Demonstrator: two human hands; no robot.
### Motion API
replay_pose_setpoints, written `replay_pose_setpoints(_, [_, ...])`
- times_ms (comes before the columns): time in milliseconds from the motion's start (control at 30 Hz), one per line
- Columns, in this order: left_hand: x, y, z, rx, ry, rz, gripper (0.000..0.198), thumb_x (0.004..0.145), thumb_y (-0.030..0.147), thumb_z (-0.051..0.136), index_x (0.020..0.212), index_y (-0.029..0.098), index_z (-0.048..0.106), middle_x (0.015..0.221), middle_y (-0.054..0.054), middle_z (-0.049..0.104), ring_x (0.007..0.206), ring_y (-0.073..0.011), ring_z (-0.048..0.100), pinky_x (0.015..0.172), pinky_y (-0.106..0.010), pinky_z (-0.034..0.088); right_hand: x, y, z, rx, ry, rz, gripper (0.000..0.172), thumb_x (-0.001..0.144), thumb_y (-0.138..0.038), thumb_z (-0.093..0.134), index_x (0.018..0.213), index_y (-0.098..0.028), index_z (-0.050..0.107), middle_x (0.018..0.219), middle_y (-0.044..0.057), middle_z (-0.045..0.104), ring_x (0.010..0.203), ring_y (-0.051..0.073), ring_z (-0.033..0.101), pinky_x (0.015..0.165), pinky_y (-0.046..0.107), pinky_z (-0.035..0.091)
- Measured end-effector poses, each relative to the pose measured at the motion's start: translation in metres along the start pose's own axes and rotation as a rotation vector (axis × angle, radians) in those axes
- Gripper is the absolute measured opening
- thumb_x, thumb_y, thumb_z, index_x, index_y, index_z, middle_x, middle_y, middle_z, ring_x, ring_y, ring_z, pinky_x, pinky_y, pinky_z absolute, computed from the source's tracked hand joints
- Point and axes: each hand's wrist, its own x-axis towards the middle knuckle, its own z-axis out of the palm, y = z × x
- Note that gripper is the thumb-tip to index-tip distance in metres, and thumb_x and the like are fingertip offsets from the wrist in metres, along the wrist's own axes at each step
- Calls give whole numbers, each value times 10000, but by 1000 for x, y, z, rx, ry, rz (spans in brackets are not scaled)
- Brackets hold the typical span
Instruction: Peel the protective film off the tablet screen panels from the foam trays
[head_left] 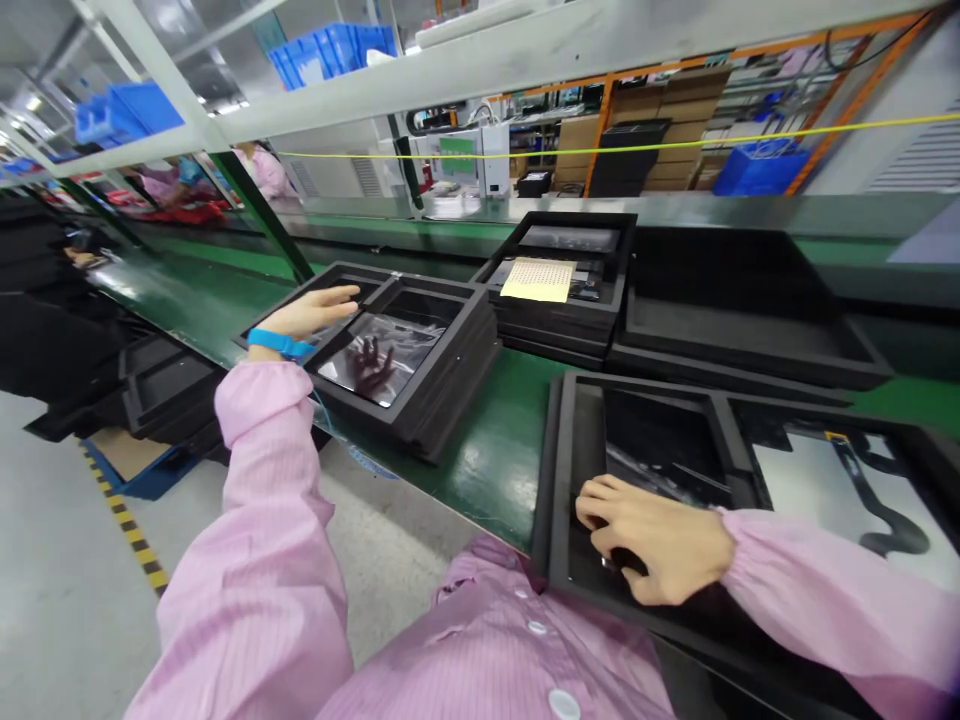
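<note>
My left hand [319, 310] is open, its fingers stretched out over a stack of black foam trays [431, 400]. It wears a blue wrist strap [279, 343]. In that top tray lies a glossy dark screen panel [390, 355], which reflects a hand. My right hand [656, 535] is low over the left compartment of another black tray [568, 470], fingers bent and thumb apart. Beneath and behind it shows a dark glossy panel [664, 445]; whether the fingertips touch it is unclear. The right compartment has a silver-backed panel [817, 490] with a black flex cable [885, 515].
Farther back, a tray stack [555, 325] carries panels and a yellow dotted sheet [538, 280]. Beside it stands a deep black tray [735, 320]. All rest on a green bench [499, 465]. A white shelf rail [480, 75] crosses overhead. More black trays [169, 385] are stacked at left.
</note>
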Motion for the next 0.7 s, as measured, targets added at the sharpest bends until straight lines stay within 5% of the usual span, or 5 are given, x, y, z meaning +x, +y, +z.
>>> replay_pose_setpoints(167, [-80, 63, 70, 75, -205, 272, 439, 820, 400, 627, 1218, 217, 629, 1308, -82, 600, 1233, -277, 521, 1106, -417, 320, -22, -6, -81, 104, 84, -15, 172, 899, -219, 482, 792, -219, 617, 803, 1, 621, 788, 135, 588, 849, 311, 464])
replay_pose_setpoints(267, [-128, 62, 158, -34, -571, 390, 631, 802, 381, 664, 1384, 238, 468, 1443, -107, 469, 1325, -297, 434, 1118, -450, 310, -29, 4, -116, 103, 748, 129, 147, 869, -275, 592, 758, -182, 616, 756, 7, 608, 695, 102, 551, 633, 229, 422])
replay_pose_setpoints(400, [-169, 40, 259, -526, -690, 273, 1260, 699, 361, 785, 1466, 267, -210, 1554, -171, 239, 1419, -267, 273, 1148, -455, 246, -32, 25, -125, 161, 1617, 373, 129, 693, -258, 735, 703, -149, 666, 590, -11, 538, 519, 71, 406, 499, 226, 303])
replay_pose_setpoints(533, [-192, 47, 291, -810, -602, 97, 969, 852, 334, 636, 1501, 296, -82, 1511, -119, 346, 1351, -228, 403, 1107, -388, 345, -38, 33, -111, 296, 1616, 588, 175, 701, -297, 671, 643, -131, 673, 502, 0, 489, 454, 94, 408, 457, 242, 296])
replay_pose_setpoints(700, [-204, 73, 272, -915, -576, 80, 755, 866, 240, 621, 1490, 255, 197, 1428, -67, 480, 1315, -199, 448, 1102, -312, 352, -50, 5, -81, -643, 1483, 754, 207, 846, -275, 573, 817, -157, 741, 809, 82, 697, 740, 214, 648, 694, 333, 490])
